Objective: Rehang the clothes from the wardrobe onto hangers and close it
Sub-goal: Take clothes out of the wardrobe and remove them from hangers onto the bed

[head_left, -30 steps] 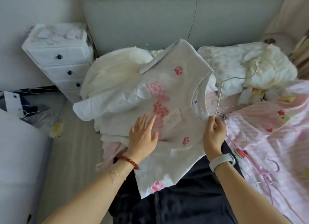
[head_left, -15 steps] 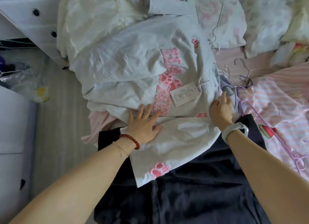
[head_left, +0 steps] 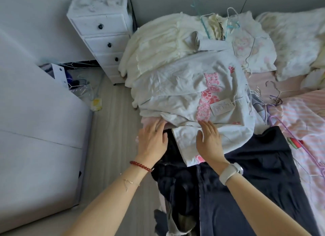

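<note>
Both flat: left hand point(head_left: 152, 140) beside, right hand point(head_left: 209, 140) on white shirt point(head_left: 184, 88).

both forearms were bare, with no sleeves in view. the left hand point(head_left: 152, 142) had a dark red bead bracelet point(head_left: 141, 166) at the wrist and a thin gold chain point(head_left: 129, 182) just nearer. the right hand point(head_left: 209, 144) had a white band with a watch point(head_left: 230, 172).
</note>
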